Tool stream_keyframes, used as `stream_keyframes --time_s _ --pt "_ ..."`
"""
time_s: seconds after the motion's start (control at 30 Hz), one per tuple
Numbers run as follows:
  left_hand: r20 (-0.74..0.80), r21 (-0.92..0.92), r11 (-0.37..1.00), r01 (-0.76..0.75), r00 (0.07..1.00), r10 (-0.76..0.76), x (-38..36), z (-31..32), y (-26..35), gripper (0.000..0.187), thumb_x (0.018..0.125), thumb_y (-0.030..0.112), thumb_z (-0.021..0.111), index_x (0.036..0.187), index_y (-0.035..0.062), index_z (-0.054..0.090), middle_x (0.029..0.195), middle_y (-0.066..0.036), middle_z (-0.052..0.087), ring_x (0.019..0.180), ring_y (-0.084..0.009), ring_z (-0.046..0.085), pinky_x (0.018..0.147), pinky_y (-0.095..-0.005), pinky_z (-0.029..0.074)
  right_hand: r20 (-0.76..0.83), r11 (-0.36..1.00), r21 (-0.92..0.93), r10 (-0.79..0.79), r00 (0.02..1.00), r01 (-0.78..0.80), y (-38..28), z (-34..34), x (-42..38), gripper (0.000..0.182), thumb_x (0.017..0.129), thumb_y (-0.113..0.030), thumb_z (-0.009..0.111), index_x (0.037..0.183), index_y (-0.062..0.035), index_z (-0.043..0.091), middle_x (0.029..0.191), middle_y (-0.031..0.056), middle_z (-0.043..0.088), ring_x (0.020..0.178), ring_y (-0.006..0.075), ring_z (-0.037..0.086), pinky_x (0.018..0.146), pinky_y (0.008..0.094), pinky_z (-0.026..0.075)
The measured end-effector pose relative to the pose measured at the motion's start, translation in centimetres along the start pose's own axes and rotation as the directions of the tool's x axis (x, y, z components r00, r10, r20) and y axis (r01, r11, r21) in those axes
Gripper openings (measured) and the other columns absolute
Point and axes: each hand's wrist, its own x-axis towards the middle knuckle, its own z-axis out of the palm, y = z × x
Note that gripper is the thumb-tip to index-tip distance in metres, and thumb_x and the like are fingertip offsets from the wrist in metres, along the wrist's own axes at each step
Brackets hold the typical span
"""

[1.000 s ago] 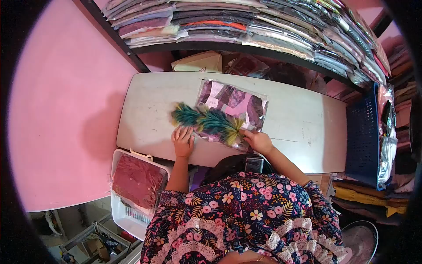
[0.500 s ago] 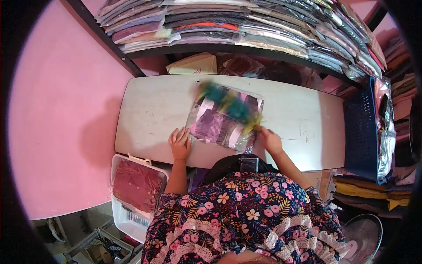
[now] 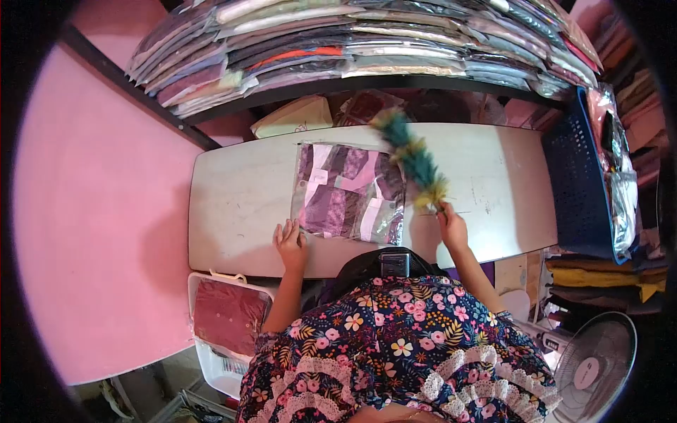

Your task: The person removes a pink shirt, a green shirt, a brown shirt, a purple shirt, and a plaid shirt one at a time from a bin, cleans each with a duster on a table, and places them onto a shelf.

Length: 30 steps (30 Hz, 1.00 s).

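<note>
On the white table lies a clear plastic package (image 3: pixel 345 194) with folded purple, pink and dark cloth inside. My right hand (image 3: pixel 451 227) grips the lower end of a feather duster (image 3: pixel 416 163), green with yellow bands, its far end slightly blurred. The duster slants up and left beside the package's right edge, over the table. Near the package's lower left corner, my left hand (image 3: pixel 290 243) rests with its fingers spread, holding nothing.
Packed garments (image 3: pixel 296 53) fill the shelf above the table (image 3: pixel 240 204). At the right stands a blue basket (image 3: pixel 580 183). A white bin (image 3: pixel 220 363) with maroon packages is at the lower left. A fan (image 3: pixel 596 363) stands lower right.
The duster has swung off the package to the right, uncovering it. My right hand has moved slightly right. The camera view has shifted, and my left hand remains by the package.
</note>
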Motion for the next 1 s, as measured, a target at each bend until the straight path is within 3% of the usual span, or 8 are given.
stream_keyframes --time_s 0.17,0.23,0.3,0.4,0.47,0.5,0.73,1.0 --pt "0.353 -0.179 0.984 -0.008 0.933 0.071 -1.1 -0.1 5.2 0.036 0.078 0.016 0.059 0.112 0.006 0.061 0.111 -0.017 0.061 0.108 -0.0323 0.055 0.105 -0.0422 0.031 -0.115 0.98 0.134 -0.135 0.984 0.15 -0.9 -0.1 -1.3 0.029 0.086 -0.014 0.054 0.114 -0.0072 0.05 0.091 0.0218 0.063 0.081 0.0406 0.06 0.067 0.0458 0.049" --pt "0.438 -0.26 0.956 -0.139 0.865 0.245 -1.5 0.3 6.2 0.035 0.078 0.017 0.059 0.112 0.0074 0.062 0.108 -0.015 0.063 0.105 -0.0322 0.056 0.102 -0.0421 0.034 0.012 0.926 0.162 -0.347 0.938 0.341 -1.2 0.4 -3.1 0.034 0.087 -0.017 0.052 0.12 -0.0141 0.049 0.098 0.0194 0.062 0.083 0.0378 0.061 0.069 0.0432 0.05" --pt "0.502 -0.352 0.9 -0.257 0.76 0.414 -1.0 -0.1 7.2 0.034 0.079 0.017 0.059 0.111 0.0087 0.063 0.105 -0.013 0.064 0.102 -0.0322 0.058 0.1 -0.0419 0.037 0.361 0.944 -0.102 -0.26 0.896 0.315 -2.2 -0.8 -4.5 0.032 0.088 -0.02 0.049 0.12 -0.018 0.05 0.094 0.0183 0.062 0.08 0.0368 0.062 0.067 0.0439 0.05" --pt "0.397 -0.341 0.922 -0.185 0.86 0.319 0.4 -1.4 8.3 0.031 0.081 0.02 0.059 0.11 0.0094 0.063 0.099 -0.011 0.066 0.092 -0.0329 0.061 0.091 -0.0409 0.044 0.157 0.99 -0.101 -0.083 0.984 0.1 0.6 0.7 -4.3 0.031 0.088 -0.022 0.048 0.119 -0.0186 0.05 0.091 0.0181 0.062 0.078 0.0365 0.062 0.066 0.0454 0.05" --pt "0.521 -0.396 0.886 0.241 0.853 0.001 0.9 -0.9 6.1 0.03 0.082 0.019 0.06 0.109 0.0068 0.063 0.098 -0.013 0.067 0.087 -0.0302 0.064 0.082 -0.0361 0.048 -0.077 0.999 0.027 -0.023 0.997 0.025 1.0 1.3 -3.2 0.031 0.088 -0.019 0.047 0.119 -0.0168 0.05 0.091 0.0194 0.062 0.079 0.0388 0.061 0.067 0.0469 0.049" --pt "0.525 -0.395 0.887 0.239 0.851 0.004 1.0 -0.8 5.2 0.03 0.082 0.019 0.06 0.109 0.0068 0.063 0.098 -0.013 0.067 0.087 -0.0302 0.064 0.082 -0.0361 0.048 -0.15 0.994 0.109 0.016 0.989 0.0 1.3 1.6 -2.7 0.031 0.088 -0.018 0.046 0.119 -0.0165 0.05 0.091 0.0199 0.062 0.079 0.0395 0.061 0.067 0.0475 0.049" --pt "0.512 -0.586 0.628 0.512 0.835 -0.203 2.7 1.4 1.3 0.025 0.086 0.009 0.057 0.11 0.0023 0.062 0.097 -0.007 0.066 0.088 -0.0133 0.061 0.079 -0.0257 0.047 0.304 0.856 -0.088 -0.463 0.833 0.509 -2.6 2.3 -3.9 0.037 0.087 -0.023 0.048 0.123 -0.0219 0.046 0.083 0.0165 0.06 0.063 0.0364 0.061 0.054 0.0455 0.05" --pt "0.742 -0.518 0.314 0.796 0.6 -0.298 5.0 0.7 3.3 0.041 0.089 0.019 0.054 0.126 0.002 0.046 0.111 -0.008 0.06 0.096 -0.0151 0.058 0.082 -0.0289 0.045 0.003 0.988 -0.083 -0.13 0.991 0.13 -4.0 2.5 -0.6 0.031 0.088 -0.024 0.046 0.119 -0.0211 0.047 0.086 0.0177 0.06 0.068 0.0359 0.062 0.057 0.0459 0.05"
